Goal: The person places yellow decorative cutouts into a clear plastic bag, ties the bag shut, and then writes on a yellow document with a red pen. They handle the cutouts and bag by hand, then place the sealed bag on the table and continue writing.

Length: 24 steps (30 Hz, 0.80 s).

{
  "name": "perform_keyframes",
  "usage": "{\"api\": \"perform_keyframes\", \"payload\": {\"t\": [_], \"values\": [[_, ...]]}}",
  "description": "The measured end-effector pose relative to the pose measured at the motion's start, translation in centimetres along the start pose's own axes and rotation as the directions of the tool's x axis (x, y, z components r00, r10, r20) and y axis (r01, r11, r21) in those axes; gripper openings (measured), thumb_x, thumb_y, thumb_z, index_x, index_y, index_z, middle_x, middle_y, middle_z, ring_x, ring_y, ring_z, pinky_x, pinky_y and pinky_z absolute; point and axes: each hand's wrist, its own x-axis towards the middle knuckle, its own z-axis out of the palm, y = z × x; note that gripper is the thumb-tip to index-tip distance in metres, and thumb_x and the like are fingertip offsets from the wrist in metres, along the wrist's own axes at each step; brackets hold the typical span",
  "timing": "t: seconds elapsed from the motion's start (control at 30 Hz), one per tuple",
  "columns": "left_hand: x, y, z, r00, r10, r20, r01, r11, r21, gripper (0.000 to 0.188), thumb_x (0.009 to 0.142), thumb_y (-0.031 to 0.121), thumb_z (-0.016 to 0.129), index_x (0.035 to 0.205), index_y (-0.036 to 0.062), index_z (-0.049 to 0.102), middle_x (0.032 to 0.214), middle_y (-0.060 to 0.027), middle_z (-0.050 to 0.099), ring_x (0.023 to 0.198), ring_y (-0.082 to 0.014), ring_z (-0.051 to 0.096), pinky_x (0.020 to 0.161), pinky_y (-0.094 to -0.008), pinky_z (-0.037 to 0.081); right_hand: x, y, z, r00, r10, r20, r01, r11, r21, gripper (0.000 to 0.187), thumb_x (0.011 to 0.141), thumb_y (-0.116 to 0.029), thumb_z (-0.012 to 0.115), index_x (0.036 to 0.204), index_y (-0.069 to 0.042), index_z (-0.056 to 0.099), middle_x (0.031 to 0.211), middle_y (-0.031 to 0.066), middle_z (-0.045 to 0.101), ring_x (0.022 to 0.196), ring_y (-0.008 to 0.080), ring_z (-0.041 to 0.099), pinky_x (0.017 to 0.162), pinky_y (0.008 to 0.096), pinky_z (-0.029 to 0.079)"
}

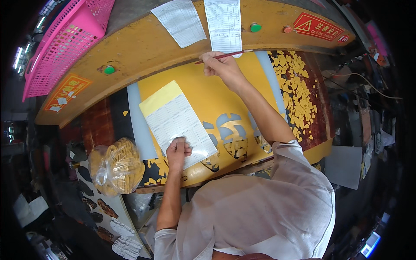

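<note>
My right hand (221,69) is closed around a slim red pen (236,53) at the far edge of the yellow sheet material (195,82). My left hand (177,151) is closed over the lower part of a printed paper sheet (177,115), which has small rows of text and a yellow band at its top. A small shiny, dark bit shows at the left fingertips; I cannot make out what it is. Beneath the paper lies the yellow material, with curved shapes cut out of its near part and dark gaps (236,149) showing through.
Yellow scraps (294,86) litter the bed's right side. A clear bag of yellow pieces (117,167) sits at the left. Across the back runs a yellow machine beam (143,47) with green buttons (255,27) and hanging papers (223,26). A pink basket (69,43) stands far left.
</note>
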Motion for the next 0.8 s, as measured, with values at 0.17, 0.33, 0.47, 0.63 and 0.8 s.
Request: {"api": "perform_keyframes", "payload": {"t": [0.17,0.33,0.47,0.63,0.8], "values": [[0.6,0.3,-0.3,1.000,-0.030,-0.007,0.030,0.999,0.017,0.022,0.104,0.021,0.060,0.107,0.0016,0.070,0.080,-0.0046,0.067,0.065,-0.0128,0.066,0.058,-0.0260,0.058,-1.9,-0.7,-0.9,0.999,0.023,-0.040,-0.023,1.000,-0.009,0.028,0.103,-0.028,0.066,0.111,-0.002,0.071,0.079,0.0008,0.066,0.075,0.0097,0.062,0.070,0.0268,0.051],[0.5,0.3,-0.3,1.000,-0.017,-0.005,0.017,1.000,-0.020,0.023,0.104,0.021,0.060,0.107,0.0007,0.070,0.080,-0.0053,0.067,0.064,-0.0138,0.066,0.058,-0.0271,0.059,-1.5,-2.9,-1.9,0.983,-0.143,0.118,0.156,0.983,-0.102,0.029,0.103,-0.027,0.065,0.112,-0.001,0.071,0.084,0.0008,0.066,0.078,0.0095,0.062,0.074,0.0262,0.052],[0.6,0.2,-0.3,1.000,0.001,0.001,-0.001,1.000,-0.007,0.023,0.104,0.021,0.060,0.107,0.0004,0.069,0.079,-0.0057,0.067,0.064,-0.0144,0.067,0.058,-0.0274,0.060,-0.3,-3.5,-0.7,0.992,-0.129,-0.008,0.129,0.985,0.111,0.028,0.102,-0.027,0.065,0.111,-0.001,0.071,0.088,0.0009,0.067,0.081,0.0090,0.062,0.075,0.0258,0.053],[0.6,0.2,-0.2,1.000,-0.017,-0.016,0.017,1.000,-0.001,0.022,0.104,0.021,0.060,0.107,0.0006,0.069,0.079,-0.0062,0.068,0.064,-0.0147,0.068,0.057,-0.0271,0.059,-0.9,-3.8,2.3,0.989,0.116,0.092,-0.110,0.992,-0.068,0.034,0.103,-0.033,0.066,0.120,-0.004,0.071,0.101,0.0035,0.072,0.093,0.0127,0.068,0.087,0.0292,0.056],[0.8,0.0,-0.2,0.999,-0.038,-0.024,0.038,0.999,0.005,0.022,0.105,0.023,0.060,0.105,0.0039,0.070,0.079,-0.0049,0.069,0.062,-0.0133,0.068,0.056,-0.0263,0.059,-2.0,-4.6,2.6,0.915,-0.139,0.379,0.219,0.960,-0.177,0.026,0.099,-0.021,0.073,0.115,0.000,0.072,0.103,0.0053,0.073,0.096,0.0129,0.069,0.087,0.0293,0.055]]}}
